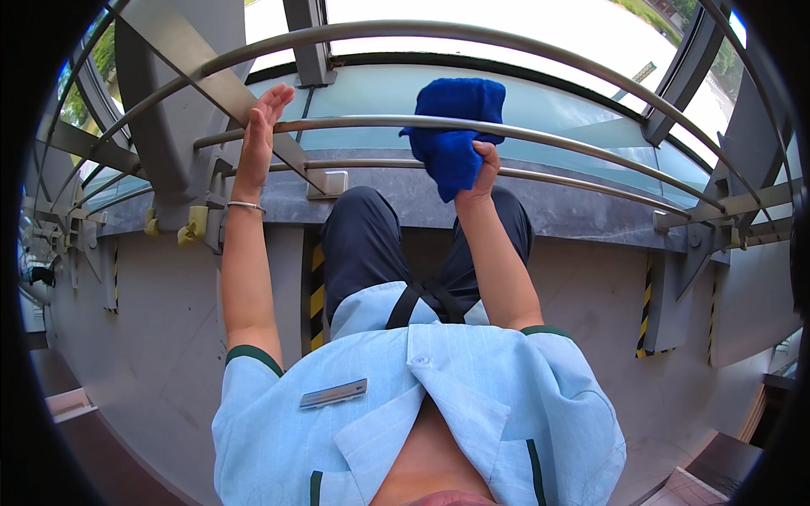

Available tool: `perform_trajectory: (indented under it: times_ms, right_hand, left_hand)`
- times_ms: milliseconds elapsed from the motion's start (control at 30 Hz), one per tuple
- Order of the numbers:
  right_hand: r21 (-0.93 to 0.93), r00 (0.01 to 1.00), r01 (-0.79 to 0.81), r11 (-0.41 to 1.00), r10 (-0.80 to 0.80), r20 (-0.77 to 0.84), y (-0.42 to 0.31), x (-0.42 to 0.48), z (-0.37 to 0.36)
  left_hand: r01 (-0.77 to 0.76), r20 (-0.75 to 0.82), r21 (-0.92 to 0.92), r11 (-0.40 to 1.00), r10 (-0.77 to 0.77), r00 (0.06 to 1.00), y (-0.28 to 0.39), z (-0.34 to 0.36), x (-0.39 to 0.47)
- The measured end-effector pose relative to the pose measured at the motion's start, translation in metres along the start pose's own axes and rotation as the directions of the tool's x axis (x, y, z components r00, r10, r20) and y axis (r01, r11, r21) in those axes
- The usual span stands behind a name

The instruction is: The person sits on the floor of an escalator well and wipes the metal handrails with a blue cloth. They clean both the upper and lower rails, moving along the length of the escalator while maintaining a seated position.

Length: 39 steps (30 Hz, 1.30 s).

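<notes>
A blue cloth (452, 161) hangs from my right hand (484, 171), with fingers closed around its lower right part. The middle metal rail (354, 122) crosses in front of the cloth. Behind it is a frosted glass panel (367, 95); whether the cloth touches the glass I cannot tell. My left hand (261, 136) is raised, flat and holding nothing, beside the flat metal post (237, 104) of the railing. It overlaps the left stretch of the middle rail, and contact is unclear.
An upper rail (468, 30) and a lower rail (569, 179) curve across the front. Below them runs a grey stone ledge (569, 202). Yellow padded pieces (192, 226) sit at the left. Black-and-yellow striped tape (316, 297) marks the edge of a support. Dark furniture (104, 455) stands behind.
</notes>
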State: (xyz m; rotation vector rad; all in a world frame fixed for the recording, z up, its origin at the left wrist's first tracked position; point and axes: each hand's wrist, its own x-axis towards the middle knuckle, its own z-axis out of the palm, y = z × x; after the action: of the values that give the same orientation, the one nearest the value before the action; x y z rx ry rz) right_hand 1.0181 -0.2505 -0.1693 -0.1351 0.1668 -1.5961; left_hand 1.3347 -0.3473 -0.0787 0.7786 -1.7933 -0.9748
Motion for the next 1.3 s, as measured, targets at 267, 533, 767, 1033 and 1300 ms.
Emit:
perform_trajectory:
  times_ms: [267, 533, 767, 1033, 1300]
  right_hand:
    - [0.011, 0.921, -0.386, 0.922, 0.385, 0.051, 0.144, 0.044, 0.049]
    - [0.104, 0.913, -0.399, 0.911, 0.384, 0.135, 0.168, 0.063, 0.053]
    - [0.063, 0.997, -0.070, 0.996, 0.067, 0.044, 0.035, 0.003, 0.028]
    - [-0.283, 0.928, 0.226, 0.932, -0.294, -0.228, -0.052, -0.111, 0.016]
    - [-0.888, 0.839, 0.456, 0.054, -0.360, 0.409, 0.017, -0.081, 0.061]
  left_hand:
    - [0.046, -0.080, -0.142, 0.989, -0.058, 0.995, -0.002, 0.002, 0.002]
    - [0.013, -0.114, 0.019, 1.000, -0.011, 0.993, -0.015, 0.000, 0.007]
    - [0.008, -0.123, 0.065, 0.998, 0.000, 0.992, -0.015, -0.002, 0.000]
    - [0.056, -0.184, -0.103, 0.993, -0.074, 0.980, 0.000, 0.010, 0.004]
    - [0.077, -0.179, -0.114, 0.991, -0.096, 0.979, 0.002, 0.009, 0.009]
